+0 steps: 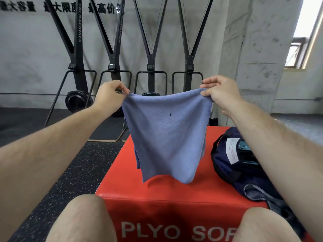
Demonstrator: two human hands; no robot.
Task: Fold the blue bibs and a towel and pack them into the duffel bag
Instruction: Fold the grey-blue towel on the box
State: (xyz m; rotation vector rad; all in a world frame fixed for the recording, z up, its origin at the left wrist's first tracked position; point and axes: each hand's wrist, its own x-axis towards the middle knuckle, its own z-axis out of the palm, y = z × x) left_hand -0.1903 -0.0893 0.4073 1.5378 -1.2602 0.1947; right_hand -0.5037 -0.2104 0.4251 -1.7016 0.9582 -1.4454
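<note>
A blue-lavender towel (166,137) hangs in the air over the red box, doubled over, with a small dark speck near its middle. My left hand (110,93) pinches its upper left corner and my right hand (220,91) pinches its upper right corner, stretching the top edge between them. The lower edge dangles just above the box top. A dark navy duffel bag (241,165) lies open on the right side of the box, partly behind my right forearm, with a white label and some blue fabric showing inside.
The red plyo box (157,194) stands right before my bare knees (83,219). Black speckled rubber floor (70,172) lies to the left. Several black ski-type exercise machines (150,67) line the far wall. A concrete pillar (253,58) rises behind on the right.
</note>
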